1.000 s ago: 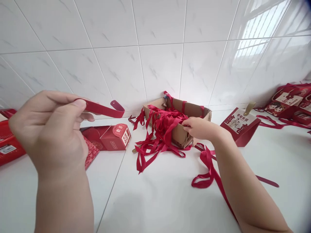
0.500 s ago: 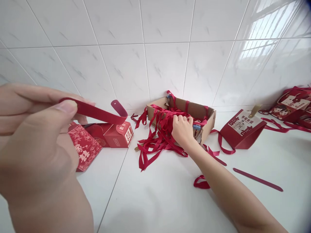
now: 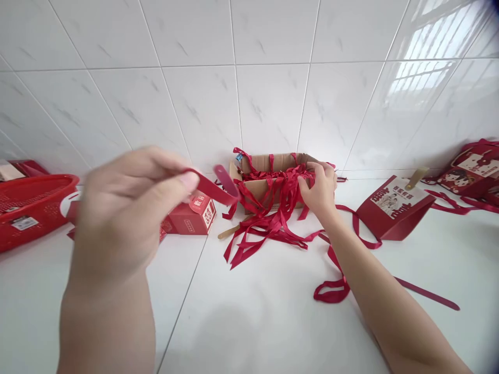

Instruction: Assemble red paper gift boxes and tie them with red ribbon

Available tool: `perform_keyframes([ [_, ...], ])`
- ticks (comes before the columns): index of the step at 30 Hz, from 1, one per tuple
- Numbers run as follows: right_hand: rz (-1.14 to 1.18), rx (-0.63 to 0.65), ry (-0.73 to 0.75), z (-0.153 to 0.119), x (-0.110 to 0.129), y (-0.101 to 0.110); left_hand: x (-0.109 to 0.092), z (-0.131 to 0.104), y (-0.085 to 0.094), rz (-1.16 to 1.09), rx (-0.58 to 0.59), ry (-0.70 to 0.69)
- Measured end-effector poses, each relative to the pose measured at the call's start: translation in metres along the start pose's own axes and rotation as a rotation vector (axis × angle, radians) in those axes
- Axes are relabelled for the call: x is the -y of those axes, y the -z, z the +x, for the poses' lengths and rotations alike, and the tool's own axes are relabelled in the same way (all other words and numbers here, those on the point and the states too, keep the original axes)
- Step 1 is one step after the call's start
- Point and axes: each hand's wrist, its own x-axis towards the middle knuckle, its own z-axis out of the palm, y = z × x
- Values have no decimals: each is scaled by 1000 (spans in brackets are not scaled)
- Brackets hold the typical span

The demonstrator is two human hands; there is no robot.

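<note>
My left hand, slightly blurred, is raised on the left. It pinches one end of a dark red strap between thumb and fingers; the strap juts right and its free end, with a small hole, curls up. My right hand is closed over the right end of a small cardboard box, its fingertips partly hidden. Red ribbons fill the box and spill over its front onto the white surface. A gold-coloured strap lies partly beneath them.
A red gift box stands behind my left hand, with a red plastic basket farther left. Toward the right are a red gift bag, another dark red strap, a ribbon loop and more gift boxes. White tiles rise behind.
My left hand has moved right with the strap. My right hand has shifted from the ribbons to the box's right end, and the box has turned so its long side faces me.
</note>
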Motion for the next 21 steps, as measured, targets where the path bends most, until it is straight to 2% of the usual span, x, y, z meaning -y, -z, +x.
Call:
perform_keyframes([
  [2,306,64,36,-3,27,21,-14,7,-16,-78,50,73],
  [3,466,140,60,-6,41,34,-18,9,-23,-110,78,96],
  [5,721,376,108,-17,69,59,-23,10,-33,-125,118,102],
  [6,801,463,126,-23,80,70,-23,10,-37,-114,123,93],
  [9,955,575,177,-41,101,90,-19,10,-45,-81,125,60],
  [14,939,580,294,-50,104,88,-16,11,-53,-40,66,5],
  [18,888,469,362,-49,102,82,-17,12,-59,6,-44,-88],
  [21,890,413,427,-49,101,82,-14,11,-59,63,-129,-220],
])
